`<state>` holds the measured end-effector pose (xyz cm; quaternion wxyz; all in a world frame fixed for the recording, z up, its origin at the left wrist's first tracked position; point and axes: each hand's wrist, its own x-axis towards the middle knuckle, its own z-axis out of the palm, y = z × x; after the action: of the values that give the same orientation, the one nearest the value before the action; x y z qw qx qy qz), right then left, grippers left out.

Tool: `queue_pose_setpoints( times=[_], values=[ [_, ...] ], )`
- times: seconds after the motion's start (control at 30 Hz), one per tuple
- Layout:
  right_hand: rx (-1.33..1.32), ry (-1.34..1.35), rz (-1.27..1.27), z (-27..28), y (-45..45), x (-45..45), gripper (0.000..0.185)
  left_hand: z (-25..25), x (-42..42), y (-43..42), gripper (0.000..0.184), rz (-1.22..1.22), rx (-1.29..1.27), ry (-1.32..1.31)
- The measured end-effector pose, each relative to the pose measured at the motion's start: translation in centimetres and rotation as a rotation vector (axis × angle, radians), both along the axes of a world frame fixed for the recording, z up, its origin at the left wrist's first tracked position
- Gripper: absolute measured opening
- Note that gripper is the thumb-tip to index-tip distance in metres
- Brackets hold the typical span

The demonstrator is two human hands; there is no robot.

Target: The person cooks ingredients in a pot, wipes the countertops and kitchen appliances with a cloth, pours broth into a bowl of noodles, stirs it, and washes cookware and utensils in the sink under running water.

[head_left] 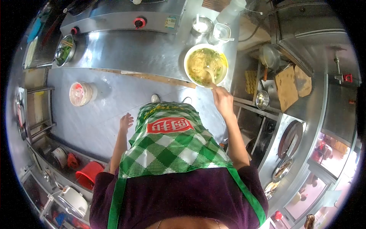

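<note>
A large bowl [187, 70] of noodle soup with green bits stands near the right end of the steel counter. In the soup rests a pale spoon [210, 73], its handle pointing toward me. My right hand [223, 100] is closed around the end of that handle, just beyond the bowl's near rim. My left hand [126, 122] hangs at my side above the floor, fingers apart and holding nothing. Behind the bowl are a metal cup [202, 27] of white powder and a clear container [221, 32], each with a spoon in it.
The steel counter [126, 53] runs ahead of me, with a stove front [118, 24] behind it. A bowl of greens [65, 51] sits at its left end. On the floor stands a white bucket [80, 93]. To my right are shelves with a pan [269, 56] and a cutting board [286, 89].
</note>
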<state>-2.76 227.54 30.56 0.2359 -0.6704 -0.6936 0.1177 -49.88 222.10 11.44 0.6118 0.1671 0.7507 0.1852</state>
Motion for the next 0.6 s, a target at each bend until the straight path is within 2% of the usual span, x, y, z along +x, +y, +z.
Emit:
queue_pose_setpoints(
  times=[0.23, 0.4, 0.6],
  values=[
    [0.097, -0.034, 0.066, 1.0, -1.2, -1.1, 0.018, -0.7, 0.1, 0.7, 0.044, -0.017, 0.036, -0.007],
    [0.107, -0.065, 0.089, -1.9, -0.3, -1.2, 0.017, 0.4, 0.7, 1.0, 0.043, -0.025, 0.037, 0.009],
    [0.142, -0.051, -0.007, -3.6, 1.9, -0.1, 0.019, 0.6, 0.5, 0.2, 0.042, -0.009, 0.021, 0.017]
  ],
)
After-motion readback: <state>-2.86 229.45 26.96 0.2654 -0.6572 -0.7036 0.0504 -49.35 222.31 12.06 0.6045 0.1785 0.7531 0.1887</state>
